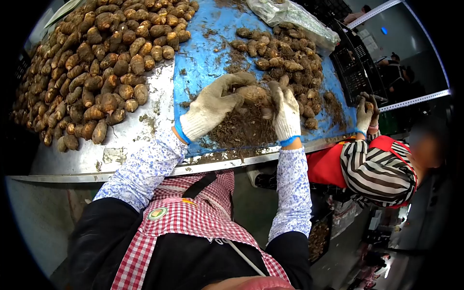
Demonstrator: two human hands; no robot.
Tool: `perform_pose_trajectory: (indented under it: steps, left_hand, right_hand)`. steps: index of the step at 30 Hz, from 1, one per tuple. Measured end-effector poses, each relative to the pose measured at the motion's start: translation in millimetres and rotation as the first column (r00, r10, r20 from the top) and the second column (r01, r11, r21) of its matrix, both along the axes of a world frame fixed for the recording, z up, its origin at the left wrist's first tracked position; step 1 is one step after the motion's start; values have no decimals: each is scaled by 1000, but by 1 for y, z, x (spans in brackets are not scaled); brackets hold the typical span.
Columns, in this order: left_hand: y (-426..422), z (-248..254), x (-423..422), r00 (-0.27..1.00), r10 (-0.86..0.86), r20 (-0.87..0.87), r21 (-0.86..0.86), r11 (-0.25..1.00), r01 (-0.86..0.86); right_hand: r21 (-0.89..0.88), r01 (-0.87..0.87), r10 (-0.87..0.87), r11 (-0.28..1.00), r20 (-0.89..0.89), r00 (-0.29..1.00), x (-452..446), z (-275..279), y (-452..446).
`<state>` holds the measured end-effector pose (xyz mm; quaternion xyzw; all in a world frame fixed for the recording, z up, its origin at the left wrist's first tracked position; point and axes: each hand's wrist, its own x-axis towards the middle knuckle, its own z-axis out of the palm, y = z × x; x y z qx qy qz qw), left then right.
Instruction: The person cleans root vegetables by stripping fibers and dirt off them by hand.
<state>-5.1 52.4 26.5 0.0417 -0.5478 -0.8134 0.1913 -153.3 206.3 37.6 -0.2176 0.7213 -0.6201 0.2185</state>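
A brown, hairy taro (253, 95) lies between my two gloved hands, over a heap of root fibres and soil (241, 129) on the blue sheet (200, 58). My left hand (215, 102) curves around its left end, fingers above and thumb below. At the other end, my right hand (286, 108) is closed against the taro, its fingers pointing away from me and partly hidden. Just beyond my right hand sits a pile of rough taros (290, 63) with roots still on. Both gloves are whitish and stained with dirt.
Many cleaner taros (106, 63) are heaped on the metal table (157, 96) at left. A clear plastic bag (299, 19) lies at the back, near black crates (355, 63). A co-worker in a striped top (377, 164) works at right, gloved hands (366, 113) over the table edge.
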Motion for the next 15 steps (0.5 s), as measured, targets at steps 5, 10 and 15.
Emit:
perform_pose_trajectory:
  steps: [5,10,15]
  left_hand:
    - [-1,-3,1,999,37,1,-74,997,-37]
    - [0,2,0,991,34,128,-88,996,-23]
    - [6,-27,-3,996,-71,-57,445,891,89]
  right_hand:
    - [-51,-354,353,934,-35,935,32,18,5]
    - [285,-34,281,958,-907,313,41,9,-6]
    - [245,268,107,932,-890,442,39,-15,-15]
